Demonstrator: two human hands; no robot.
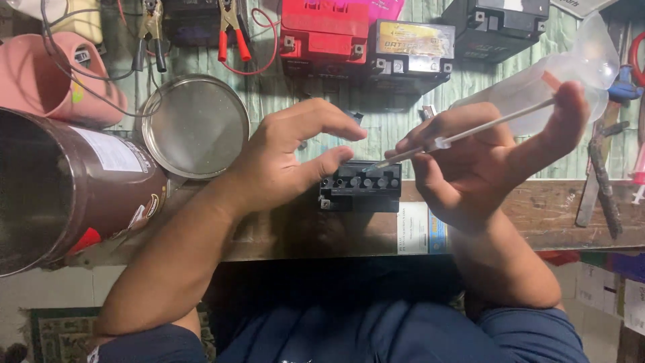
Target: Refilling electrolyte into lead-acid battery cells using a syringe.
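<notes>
A small black battery (361, 190) with a row of open filler holes on top sits at the front edge of the wooden bench (551, 208). My left hand (289, 158) grips its left end, thumb against the case and fingers arched over it. My right hand (484, 158) holds a clear syringe (463, 136) slantwise, its tip resting at the filler holes and my thumb on the plunger end at upper right. A clear plastic bottle (571, 74) lies behind my right hand.
A brown metal can (74, 188) lies on its side at left, its round lid (195, 126) beside it. Red and black batteries (366, 37) and clamp leads (232, 33) line the back. A pink container (47, 77) stands at far left. Tools (601, 178) lie at right.
</notes>
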